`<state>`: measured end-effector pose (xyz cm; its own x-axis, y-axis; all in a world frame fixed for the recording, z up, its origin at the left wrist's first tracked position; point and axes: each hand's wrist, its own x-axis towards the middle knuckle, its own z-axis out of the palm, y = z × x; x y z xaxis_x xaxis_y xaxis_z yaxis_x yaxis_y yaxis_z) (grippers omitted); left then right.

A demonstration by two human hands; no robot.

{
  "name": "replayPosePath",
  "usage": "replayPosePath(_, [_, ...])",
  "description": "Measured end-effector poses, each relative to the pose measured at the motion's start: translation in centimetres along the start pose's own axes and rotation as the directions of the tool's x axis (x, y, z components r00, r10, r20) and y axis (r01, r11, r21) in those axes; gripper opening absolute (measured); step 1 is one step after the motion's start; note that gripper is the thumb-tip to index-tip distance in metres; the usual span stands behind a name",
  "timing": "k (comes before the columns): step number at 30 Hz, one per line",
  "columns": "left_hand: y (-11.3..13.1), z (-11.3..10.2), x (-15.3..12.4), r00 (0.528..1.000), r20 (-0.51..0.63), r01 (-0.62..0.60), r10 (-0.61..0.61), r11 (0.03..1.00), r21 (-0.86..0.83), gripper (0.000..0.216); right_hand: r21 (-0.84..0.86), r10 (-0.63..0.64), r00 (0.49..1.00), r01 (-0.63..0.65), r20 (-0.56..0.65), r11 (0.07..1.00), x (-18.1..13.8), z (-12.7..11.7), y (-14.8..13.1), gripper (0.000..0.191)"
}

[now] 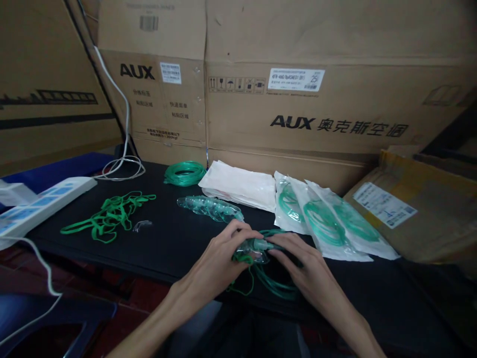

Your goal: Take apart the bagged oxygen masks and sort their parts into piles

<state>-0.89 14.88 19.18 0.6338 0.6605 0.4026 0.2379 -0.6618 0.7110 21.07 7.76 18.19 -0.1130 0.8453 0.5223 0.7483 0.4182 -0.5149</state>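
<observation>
My left hand is closed around a clear oxygen mask near the table's front edge. A green elastic strap hangs from that mask, below my fingers. On the other side, my right hand pinches the end of green tubing at the mask's pale connector. The rest of this tubing lies coiled under my right hand, partly hidden. Just beyond my left hand, several nested clear masks rest on the black table.
Green elastic straps lie loose at left, by a white power strip. At the back are a tubing coil and stacked white pouches. Three tubing-filled pouches lie at right, near a cardboard box. Large cartons stand behind.
</observation>
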Motion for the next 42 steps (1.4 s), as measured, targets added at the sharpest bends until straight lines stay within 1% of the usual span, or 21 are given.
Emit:
replayPosePath(2, [0.4, -0.4, -0.2, 1.0, 0.01, 0.017, -0.017, 0.999, -0.03, 0.034, 0.108, 0.014, 0.998, -0.02, 0.055, 0.994, 0.5, 0.4, 0.2, 0.019])
replayPosePath(3, [0.6, -0.7, -0.4, 0.999, 0.034, 0.031, -0.029, 0.998, -0.048, 0.035, 0.141, 0.02, 0.998, -0.028, 0.063, 0.99, 0.5, 0.5, 0.3, 0.018])
replayPosePath(5, [1.1, -1.4, -0.8, 0.991, 0.109, 0.082, -0.071, 0.992, -0.093, 0.046, 0.165, 0.019, 0.998, -0.027, 0.053, 0.986, 0.5, 0.5, 0.5, 0.019])
replayPosePath(7, [1.5, -1.9, -0.9, 0.976, 0.166, 0.165, -0.142, 0.977, -0.132, 0.055, 0.157, -0.012, 0.999, 0.007, 0.034, 0.988, 0.3, 0.5, 0.6, 0.02])
replayPosePath(8, [1.7, -2.0, -0.8, 0.966, 0.179, 0.212, -0.186, 0.967, -0.142, 0.054, 0.147, -0.041, 0.999, 0.036, 0.026, 0.988, 0.3, 0.4, 0.5, 0.019])
replayPosePath(10, [1.9, -2.0, -0.4, 0.949, 0.186, 0.284, -0.255, 0.947, -0.148, 0.044, 0.117, -0.106, 0.994, 0.103, 0.02, 0.988, 0.3, 0.4, 0.5, 0.019])
replayPosePath(13, [2.0, -1.6, 0.6, 0.933, 0.214, 0.322, -0.29, 0.938, -0.129, 0.032, 0.055, -0.164, 0.986, 0.162, 0.04, 0.985, 0.4, 0.3, 0.5, 0.019])
replayPosePath(17, [1.8, -1.0, 1.2, 0.933, 0.22, 0.31, -0.283, 0.946, -0.099, 0.025, -0.033, -0.182, 0.978, 0.186, 0.101, 0.982, 0.5, 0.4, 0.4, 0.022])
replayPosePath(20, [1.6, -0.7, 1.2, 0.933, 0.208, 0.315, -0.294, 0.946, -0.08, 0.021, -0.116, -0.212, 0.97, 0.225, 0.115, 0.967, 0.5, 0.5, 0.3, 0.026])
replayPosePath(24, [1.3, -0.4, 1.4, 0.921, 0.216, 0.343, -0.325, 0.938, -0.05, 0.028, -0.208, -0.27, 0.956, 0.289, 0.115, 0.935, 0.4, 0.8, 0.5, 0.029])
replayPosePath(27, [1.0, -0.1, 1.6, 0.923, 0.226, 0.331, -0.312, 0.942, -0.048, 0.03, -0.267, -0.307, 0.942, 0.334, 0.137, 0.904, 0.4, 0.9, 0.5, 0.032])
replayPosePath(30, [0.5, 0.0, 1.7, 0.932, 0.222, 0.305, -0.285, 0.95, -0.061, 0.026, -0.277, -0.332, 0.931, 0.363, 0.155, 0.89, 0.5, 0.7, 0.3, 0.032])
replayPosePath(36, [0.0, 0.0, 1.6, 0.944, 0.229, 0.26, -0.239, 0.964, -0.065, 0.021, -0.265, -0.297, 0.937, 0.338, 0.182, 0.903, 0.5, 0.6, 0.0, 0.026])
replayPosePath(39, [0.0, 0.0, 1.5, 0.952, 0.213, 0.234, -0.219, 0.971, -0.047, 0.02, -0.259, -0.292, 0.939, 0.332, 0.182, 0.907, 0.5, 0.6, 0.0, 0.027])
replayPosePath(42, [0.2, 0.1, 1.4, 0.967, 0.179, 0.183, -0.181, 0.983, 0.002, 0.018, -0.246, -0.282, 0.941, 0.322, 0.185, 0.914, 0.5, 0.7, 0.1, 0.027])
